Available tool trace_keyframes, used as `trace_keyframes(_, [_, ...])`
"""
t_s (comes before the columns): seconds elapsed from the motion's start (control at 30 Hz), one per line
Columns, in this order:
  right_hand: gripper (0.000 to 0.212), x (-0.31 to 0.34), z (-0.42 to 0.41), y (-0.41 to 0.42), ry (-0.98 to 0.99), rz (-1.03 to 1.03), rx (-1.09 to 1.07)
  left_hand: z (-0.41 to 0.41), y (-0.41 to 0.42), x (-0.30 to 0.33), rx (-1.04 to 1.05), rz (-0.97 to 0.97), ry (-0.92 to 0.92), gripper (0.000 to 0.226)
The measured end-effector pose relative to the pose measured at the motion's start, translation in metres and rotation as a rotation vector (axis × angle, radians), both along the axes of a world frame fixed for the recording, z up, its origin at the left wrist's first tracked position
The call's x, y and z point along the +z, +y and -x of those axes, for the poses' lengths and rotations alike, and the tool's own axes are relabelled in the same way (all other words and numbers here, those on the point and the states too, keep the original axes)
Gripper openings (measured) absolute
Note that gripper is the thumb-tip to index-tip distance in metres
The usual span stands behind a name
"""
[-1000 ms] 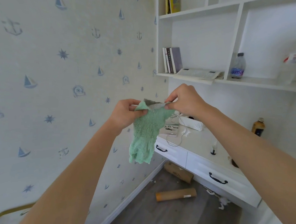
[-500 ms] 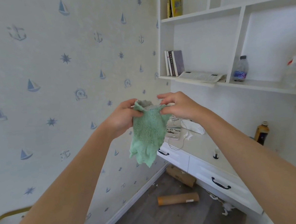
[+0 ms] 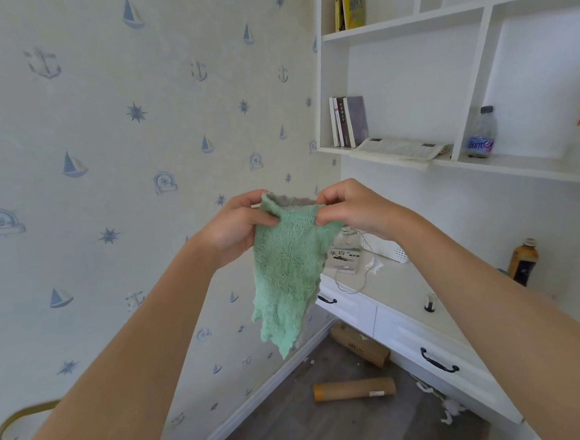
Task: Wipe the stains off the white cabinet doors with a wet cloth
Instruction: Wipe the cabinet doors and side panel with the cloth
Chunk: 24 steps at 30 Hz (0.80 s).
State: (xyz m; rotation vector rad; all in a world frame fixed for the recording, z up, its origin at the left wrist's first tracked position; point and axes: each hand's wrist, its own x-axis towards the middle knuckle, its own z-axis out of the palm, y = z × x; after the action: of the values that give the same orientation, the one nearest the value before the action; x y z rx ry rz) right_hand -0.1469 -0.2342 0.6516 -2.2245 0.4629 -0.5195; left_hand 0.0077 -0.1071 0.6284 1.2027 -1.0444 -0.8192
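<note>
Both hands: you pinch the cloth's top edge.
Left hand (image 3: 235, 225): fingers closed on one corner.
Right hand (image 3: 353, 208): closed on the other.
Green cloth (image 3: 287, 271): hangs between them, above the desk (image 3: 400, 291).

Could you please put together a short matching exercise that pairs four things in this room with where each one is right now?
Things:
1. green cloth
2. clear water bottle
3. cardboard tube
4. dark bottle with a yellow label

Places:
A. lying on the floor below the drawers
B. standing on the desk top by the back wall
C. hanging from the left hand and the right hand
D. standing in a shelf compartment

Right pairs: 1-C, 2-D, 3-A, 4-B
</note>
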Motion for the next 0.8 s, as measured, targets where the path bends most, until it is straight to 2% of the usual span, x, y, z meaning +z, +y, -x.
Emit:
trace_keyframes(0.1, [0.014,0.009,0.001,0.001,-0.024,0.032,-0.004,-0.003,0.003,-0.007,0.047,0.019,0.064,0.032])
trace_keyframes(0.23, [0.019,0.026,0.002,0.000,-0.039,0.046,-0.008,0.000,-0.001,-0.012,0.031,0.038,0.097,0.025])
trace_keyframes(0.3, [0.020,0.034,0.005,-0.002,-0.052,0.051,-0.025,0.004,-0.004,-0.012,-0.004,0.039,0.090,0.032])
trace_keyframes(0.47, [0.020,0.052,0.016,-0.010,-0.036,0.087,-0.071,0.026,-0.023,-0.026,-0.026,-0.122,-0.206,0.043])
trace_keyframes(0.6, [0.015,0.065,0.032,-0.016,0.042,0.129,-0.137,0.043,-0.039,-0.031,-0.072,-0.036,0.057,0.023])
trace_keyframes(0.67, [0.013,0.067,0.041,-0.022,0.110,0.114,-0.202,0.051,-0.043,-0.028,-0.132,-0.024,0.154,0.024])
trace_keyframes(0.73, [0.021,0.065,0.050,-0.032,0.122,-0.019,-0.245,0.058,-0.047,-0.024,-0.143,-0.022,0.216,0.025])
trace_keyframes(0.8, [0.019,0.054,0.055,-0.041,-0.061,-0.322,-0.278,0.064,-0.050,-0.021,-0.113,-0.007,0.286,0.026])
